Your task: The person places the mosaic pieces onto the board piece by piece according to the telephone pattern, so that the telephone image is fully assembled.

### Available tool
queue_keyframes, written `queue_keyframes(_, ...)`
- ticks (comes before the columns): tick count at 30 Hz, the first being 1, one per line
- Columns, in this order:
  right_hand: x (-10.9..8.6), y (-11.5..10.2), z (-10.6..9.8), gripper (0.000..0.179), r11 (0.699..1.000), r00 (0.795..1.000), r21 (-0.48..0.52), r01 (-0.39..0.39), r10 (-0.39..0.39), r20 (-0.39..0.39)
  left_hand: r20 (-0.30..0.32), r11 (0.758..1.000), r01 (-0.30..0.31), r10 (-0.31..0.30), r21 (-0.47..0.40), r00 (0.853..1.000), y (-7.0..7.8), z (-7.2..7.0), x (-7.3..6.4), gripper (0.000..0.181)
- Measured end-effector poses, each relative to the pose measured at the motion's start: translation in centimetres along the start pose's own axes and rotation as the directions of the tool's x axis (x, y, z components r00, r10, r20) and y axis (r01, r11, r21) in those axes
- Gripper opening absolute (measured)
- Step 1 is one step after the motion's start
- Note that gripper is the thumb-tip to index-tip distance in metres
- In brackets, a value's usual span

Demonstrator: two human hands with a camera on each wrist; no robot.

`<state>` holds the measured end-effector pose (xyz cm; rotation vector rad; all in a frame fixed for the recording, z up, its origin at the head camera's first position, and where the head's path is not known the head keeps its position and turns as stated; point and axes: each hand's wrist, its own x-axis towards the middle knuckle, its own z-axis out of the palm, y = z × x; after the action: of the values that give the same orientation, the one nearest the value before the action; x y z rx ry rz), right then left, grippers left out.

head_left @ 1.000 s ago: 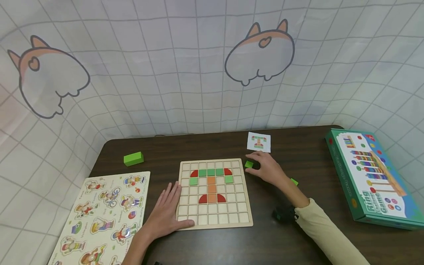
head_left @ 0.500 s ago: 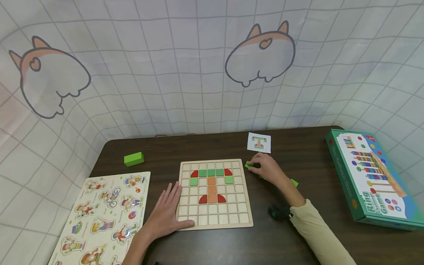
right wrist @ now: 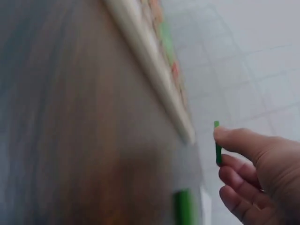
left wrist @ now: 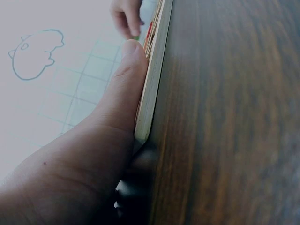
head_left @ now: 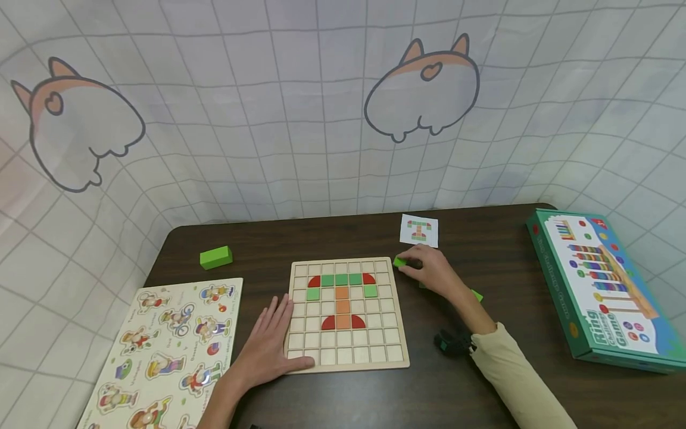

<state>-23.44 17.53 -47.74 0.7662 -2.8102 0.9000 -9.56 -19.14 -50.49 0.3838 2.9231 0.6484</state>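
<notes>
My right hand (head_left: 430,271) pinches a thin green square tile (head_left: 399,262) between thumb and fingers, just off the upper right corner of the wooden grid board (head_left: 373,354). In the right wrist view the tile (right wrist: 218,146) stands edge-on, lifted off the table. My left hand (head_left: 266,345) rests at the board's lower left, fingers straight along the left edge and thumb on the bottom edge. Red quarter-round tiles (head_left: 329,322), green tiles (head_left: 341,279) and orange tiles (head_left: 342,305) lie in the grid in a pattern. A small card (head_left: 419,230) behind my right hand shows a coloured pattern.
A green block (head_left: 216,257) lies at the back left, above a picture puzzle board (head_left: 166,351). Another green piece (head_left: 476,295) lies partly behind my right forearm. A boxed ring game (head_left: 605,292) stands on the right. A patterned curtain (head_left: 321,119) hangs behind the table.
My right hand's fingers have closed on the green tile beside the board and lifted it slightly, shifting it left towards the board's corner. The left hand stays put.
</notes>
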Motion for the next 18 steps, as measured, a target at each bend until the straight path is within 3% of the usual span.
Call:
queue_keyframes(8, -0.1, -4.6, -0.4, 0.024, 0.98, 0.985, 0.106, 0.169, -0.165, -0.049, -0.012, 1.0, -0.007, 0.007, -0.002, 1.0, 0.1, -0.1, -0.2, 0.123)
queue_keyframes(15, -0.7, -8.6, 0.3, 0.024, 0.932, 0.937, 0.095, 0.35, -0.347, -0.046, 0.001, 1.0, -0.003, 0.003, -0.006, 1.0, 0.0, -0.1, -0.1, 0.123)
queue_keyframes(18, -1.4, -10.2, 1.0, 0.024, 0.921, 0.923, 0.077, 0.382, -0.384, 0.006, 0.002, 1.0, -0.006, 0.006, -0.005, 1.0, -0.1, -0.1, -0.1, 0.123)
